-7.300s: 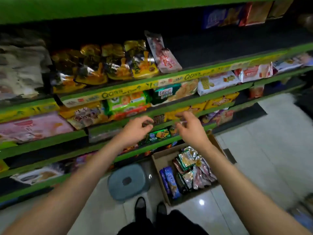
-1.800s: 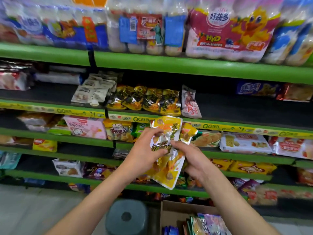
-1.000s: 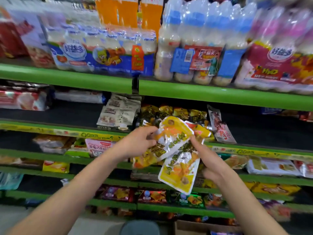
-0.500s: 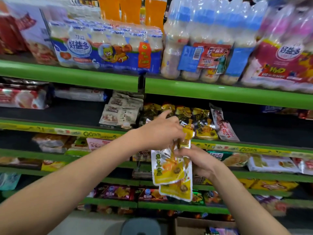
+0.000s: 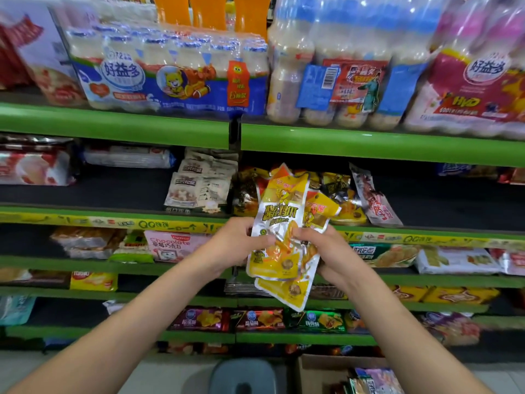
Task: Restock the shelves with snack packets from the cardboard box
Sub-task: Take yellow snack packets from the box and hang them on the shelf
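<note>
Where packets (image 5: 279,243) dangled, both hands now fan them upright.

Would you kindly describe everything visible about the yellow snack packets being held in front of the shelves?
The yellow snack packets are a fanned bunch of glossy foil-and-plastic pouches, yellow with silver panels, dark lettering and pictures of orange food. At least three overlap, standing roughly upright with their tops tilted right. The left hand pinches the front one's left edge; the right hand grips the bunch from the right. They are held in the air before similar packets on the shelf with the yellow price strip.
</note>
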`<state>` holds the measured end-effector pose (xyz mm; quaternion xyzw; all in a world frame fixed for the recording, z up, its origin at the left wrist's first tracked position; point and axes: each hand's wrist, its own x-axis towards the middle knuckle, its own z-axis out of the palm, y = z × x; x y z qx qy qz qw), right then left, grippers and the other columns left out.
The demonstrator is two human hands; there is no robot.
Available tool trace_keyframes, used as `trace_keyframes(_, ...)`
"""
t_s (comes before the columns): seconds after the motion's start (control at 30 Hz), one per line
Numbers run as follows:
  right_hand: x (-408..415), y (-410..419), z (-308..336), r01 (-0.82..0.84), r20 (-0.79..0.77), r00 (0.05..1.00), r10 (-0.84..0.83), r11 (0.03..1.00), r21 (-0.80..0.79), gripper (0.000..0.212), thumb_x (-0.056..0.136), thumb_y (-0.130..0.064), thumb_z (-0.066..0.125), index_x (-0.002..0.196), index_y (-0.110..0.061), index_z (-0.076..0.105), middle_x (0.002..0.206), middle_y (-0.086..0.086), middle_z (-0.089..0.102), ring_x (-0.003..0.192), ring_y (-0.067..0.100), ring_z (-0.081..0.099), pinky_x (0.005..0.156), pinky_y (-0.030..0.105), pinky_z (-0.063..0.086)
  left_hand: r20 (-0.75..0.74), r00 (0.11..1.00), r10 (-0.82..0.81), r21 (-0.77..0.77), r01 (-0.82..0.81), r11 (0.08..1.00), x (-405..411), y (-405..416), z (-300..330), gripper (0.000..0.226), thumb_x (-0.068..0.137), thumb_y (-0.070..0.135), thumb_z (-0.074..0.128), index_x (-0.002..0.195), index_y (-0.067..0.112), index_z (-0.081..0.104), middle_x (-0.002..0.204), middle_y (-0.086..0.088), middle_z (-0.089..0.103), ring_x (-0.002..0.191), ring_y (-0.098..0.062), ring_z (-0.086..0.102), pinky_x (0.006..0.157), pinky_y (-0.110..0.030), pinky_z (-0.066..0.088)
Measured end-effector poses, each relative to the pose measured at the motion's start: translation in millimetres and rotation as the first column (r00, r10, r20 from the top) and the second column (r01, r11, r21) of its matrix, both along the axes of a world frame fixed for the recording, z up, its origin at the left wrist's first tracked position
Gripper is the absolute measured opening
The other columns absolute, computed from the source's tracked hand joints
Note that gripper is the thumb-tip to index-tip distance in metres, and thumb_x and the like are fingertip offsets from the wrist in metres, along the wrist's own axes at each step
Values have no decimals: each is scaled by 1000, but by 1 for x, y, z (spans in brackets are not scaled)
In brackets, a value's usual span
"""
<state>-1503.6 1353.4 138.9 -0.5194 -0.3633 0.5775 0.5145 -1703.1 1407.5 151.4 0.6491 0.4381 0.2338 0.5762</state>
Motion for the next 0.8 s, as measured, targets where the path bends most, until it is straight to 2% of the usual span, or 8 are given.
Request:
trace_keyframes(0.1, 3, 3, 1, -5, -21, 1000, 5, 1000, 7, 27, 85, -18, 73, 112, -20, 72, 116, 9, 73, 106, 31, 70, 93, 51, 55, 37, 994, 100, 40, -101, 994, -5, 14, 2, 13, 88, 23, 73, 77, 29, 77, 78, 3, 75, 71, -14, 68, 71, -37, 54)
trace_keyframes(0.17, 5, 5, 1, 1, -27, 1000, -2, 1000, -1, 24, 82, -22, 73, 106, -27, 74, 116, 6, 73, 106, 30, 70, 96, 55, 52, 36, 993, 112, 59, -114, 992, -10, 22, 4, 13, 88, 24, 73, 76, 28, 77, 73, 3, 74, 66, -12, 67, 71, -41, 56)
trace_keyframes(0.37, 8, 7, -1, 16, -32, 999, -16, 1000, -9, 28, 77, -25, 74, 105, -27, 74, 115, 6, 74, 104, 30, 71, 96, 58, 51, -18, 994, 107, 49, -106, 993, -10, 27, 1, 4, 85, 31, 74, 84, 30, 78, 88, -2, 78, 86, -25, 74, 86, -52, 57)
trace_keyframes(0.53, 16, 5, -1, 65, -57, 996, -67, 997, -29, 13, 86, -20, 71, 94, -29, 78, 111, 6, 75, 98, 28, 73, 88, 51, 56, 35, 985, 170, 10, -170, 985, -5, 33, -2, 14, 93, 25, 65, 89, 31, 78, 93, 1, 78, 92, -24, 72, 92, -46, 51)
trace_keyframes(0.6, 22, 3, 1, 103, -50, 993, -105, 994, -41, 13, 88, -22, 69, 89, -31, 78, 107, 5, 76, 93, 27, 74, 80, 47, 58, 58, 965, 257, -3, -257, 966, -5, 42, -1, 17, 95, 23, 62, 107, 21, 73, 113, -8, 73, 110, -30, 66, 102, -50, 47)
trace_keyframes(0.67, 30, 1, 2, 148, -56, 987, -151, 988, -48, 11, 87, -23, 70, 89, -30, 78, 105, 6, 76, 90, 29, 75, 77, 49, 59, 19, 941, 338, -24, -337, 941, -3, 54, 0, 33, 97, 21, 59, 127, 7, 59, 130, -19, 63, 124, -40, 55, 107, -56, 41)
trace_keyframes(0.73, 36, -2, 3, 191, -69, 978, -195, 980, -58, 14, 87, -22, 70, 100, -24, 74, 107, 9, 76, 93, 33, 73, 83, 57, 57, 1, 940, 340, -22, -340, 940, 3, 63, 5, 21, 97, 15, 58, 117, 11, 60, 124, -18, 65, 120, -40, 58, 105, -55, 43)
trace_keyframes(0.8, 39, -4, 5, 213, -77, 973, -218, 975, -71, 25, 88, -21, 68, 113, -17, 69, 110, 11, 75, 99, 38, 71, 90, 64, 52, -13, 944, 330, -25, -331, 943, 13, 74, 12, 11, 96, 10, 58, 104, 17, 62, 114, -18, 68, 107, -40, 63, 98, -52, 50)
